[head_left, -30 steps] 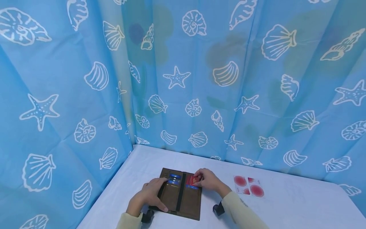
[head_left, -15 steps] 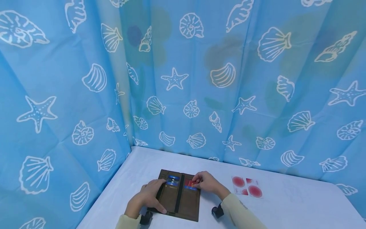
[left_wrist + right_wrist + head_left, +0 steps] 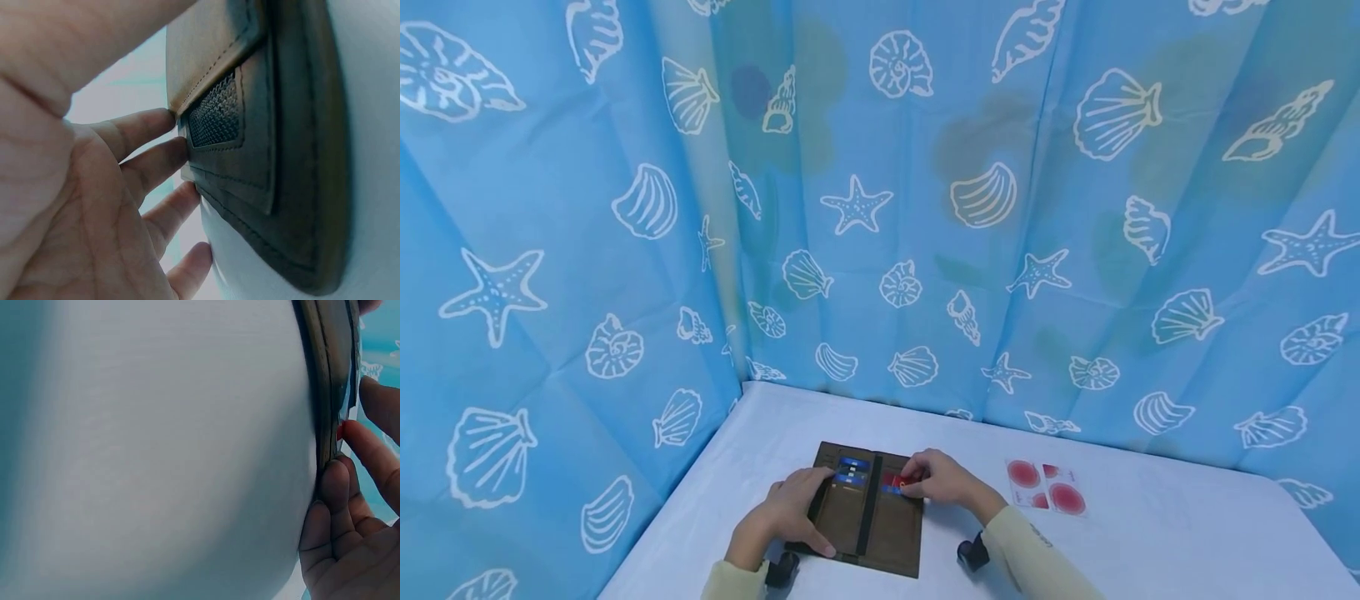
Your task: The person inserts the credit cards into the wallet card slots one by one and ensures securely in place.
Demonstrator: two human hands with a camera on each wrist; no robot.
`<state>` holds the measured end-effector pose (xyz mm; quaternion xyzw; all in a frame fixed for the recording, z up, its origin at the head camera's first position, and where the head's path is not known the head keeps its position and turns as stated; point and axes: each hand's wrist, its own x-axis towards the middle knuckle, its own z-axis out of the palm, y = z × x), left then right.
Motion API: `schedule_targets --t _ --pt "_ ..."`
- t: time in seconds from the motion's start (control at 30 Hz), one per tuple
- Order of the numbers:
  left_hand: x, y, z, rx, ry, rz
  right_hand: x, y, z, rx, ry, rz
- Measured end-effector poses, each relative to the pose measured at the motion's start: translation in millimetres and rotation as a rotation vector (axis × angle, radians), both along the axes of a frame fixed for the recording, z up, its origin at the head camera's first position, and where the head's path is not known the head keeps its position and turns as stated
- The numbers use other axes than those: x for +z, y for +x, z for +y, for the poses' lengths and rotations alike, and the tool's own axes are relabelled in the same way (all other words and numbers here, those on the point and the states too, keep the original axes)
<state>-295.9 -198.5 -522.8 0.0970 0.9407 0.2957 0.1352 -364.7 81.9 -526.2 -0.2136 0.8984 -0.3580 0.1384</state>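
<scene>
An open brown wallet (image 3: 891, 537) lies on the white table. My left hand (image 3: 790, 507) rests along its left side, fingers extended, thumb on the lower edge. The left wrist view has several of that hand's fingertips touching the stitched edge of the wallet (image 3: 294, 156). At the upper right pocket, my right hand (image 3: 946, 478) pinches a red card (image 3: 893, 480) between thumb and index finger. The card sits partly in a slot, above a blue card's edge. Only a sliver of red card (image 3: 340, 432) shows in the right wrist view. Blue cards (image 3: 852, 472) fill the left slots.
A clear sheet with red circles (image 3: 1067, 498) lies on the table (image 3: 1172, 533) to the right. A dark strap (image 3: 870, 504) runs down the wallet's middle. Blue curtains (image 3: 850, 125) with white shells stand behind and at the left.
My right hand has lowered the red card deeper into its slot, so less of its lettering shows. The left hand keeps its place on the wallet.
</scene>
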Motion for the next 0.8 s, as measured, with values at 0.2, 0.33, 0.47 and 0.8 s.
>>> schedule_targets --t 0.2,0.33,0.47,0.8 --pt "1.9 0.1 1 0.011 -0.004 -0.007 2.5 3.7 6 0.016 -0.006 -0.021" --pt "-2.7 -1.5 0 0.023 -0.003 -0.010 4.2 6.3 8 0.036 -0.008 -0.034" --pt "-5.5 -2.2 0 0.022 0.012 -0.001 5.8 7.4 10 0.035 -0.003 -0.046" --pt "-10.3 -5.4 0 0.012 0.008 0.004 5.7 7.4 15 -0.001 -0.083 -0.134"
